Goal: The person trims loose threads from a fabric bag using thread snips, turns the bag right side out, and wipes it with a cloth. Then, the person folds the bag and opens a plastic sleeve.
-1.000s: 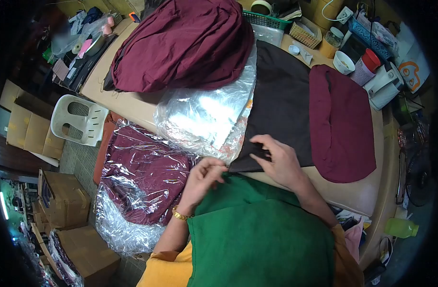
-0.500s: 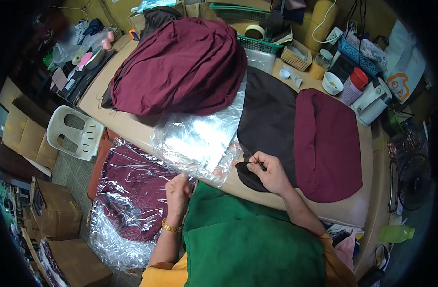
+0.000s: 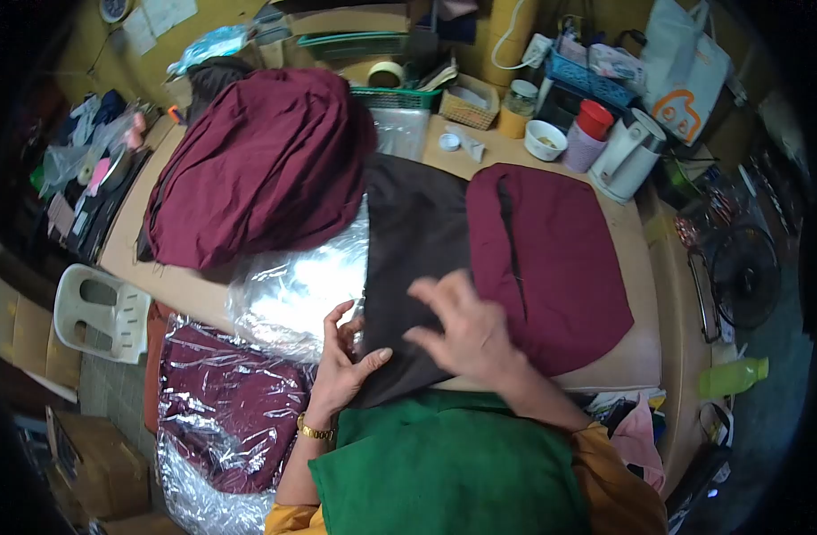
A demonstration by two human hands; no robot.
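A dark black-brown cloth (image 3: 417, 267) lies spread on the table, joined to or lying against a folded maroon cloth piece (image 3: 560, 267) on its right. My left hand (image 3: 341, 366) is at the dark cloth's lower left edge, fingers curved apart and thumb stretched out over the cloth. Above the middle of that cloth is my right hand (image 3: 466, 330), somewhat blurred, its thumb and fingers spread with nothing between them. Shiny clear plastic (image 3: 292, 294) rests on the table beside the left hand. A large maroon fabric heap (image 3: 266, 165) sits behind it.
Plastic-wrapped maroon fabric (image 3: 230, 410) lies low at the left, near a white plastic chair (image 3: 105, 312). Along the back stand a green basket (image 3: 399, 100), a jar (image 3: 519, 107), a white bowl (image 3: 545, 141) and an electric kettle (image 3: 627, 156). Green cloth (image 3: 453, 473) covers my lap.
My right hand has let go of the dark cloth's near edge, and the small turned-up flap now lies flatter. My left hand has opened from a fist at the cloth's edge. The view has shifted.
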